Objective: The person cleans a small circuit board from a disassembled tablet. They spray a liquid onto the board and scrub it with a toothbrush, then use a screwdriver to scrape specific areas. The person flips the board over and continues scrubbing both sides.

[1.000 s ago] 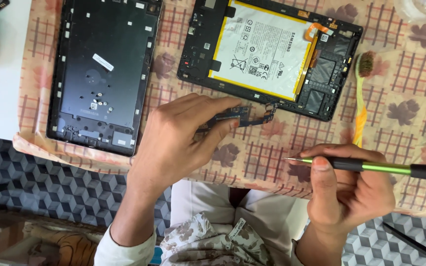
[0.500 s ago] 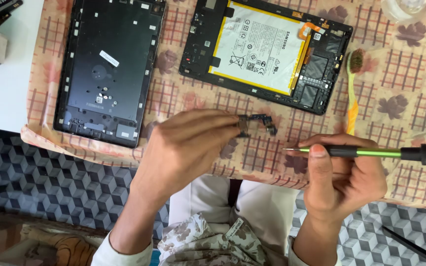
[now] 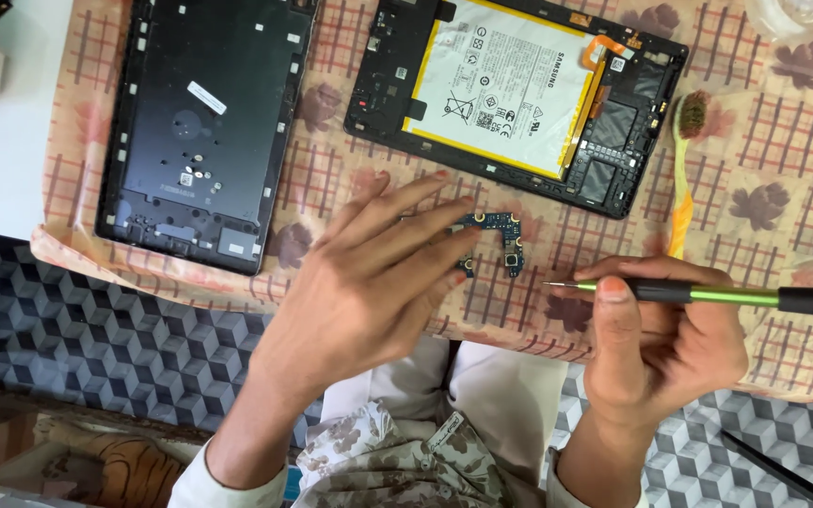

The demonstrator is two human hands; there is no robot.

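Screwdriver (image 3: 708, 294) horizontal, tip left, right hand (image 3: 656, 348) clenched; left hand (image 3: 369, 273) fingers pinch circuit board (image 3: 501, 240).

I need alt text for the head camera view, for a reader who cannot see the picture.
A person's left hand holds a small blue circuit board over a patterned cloth, while the right hand holds a green screwdriver. Behind lie an opened tablet with its battery showing, its black back cover and a toothbrush.
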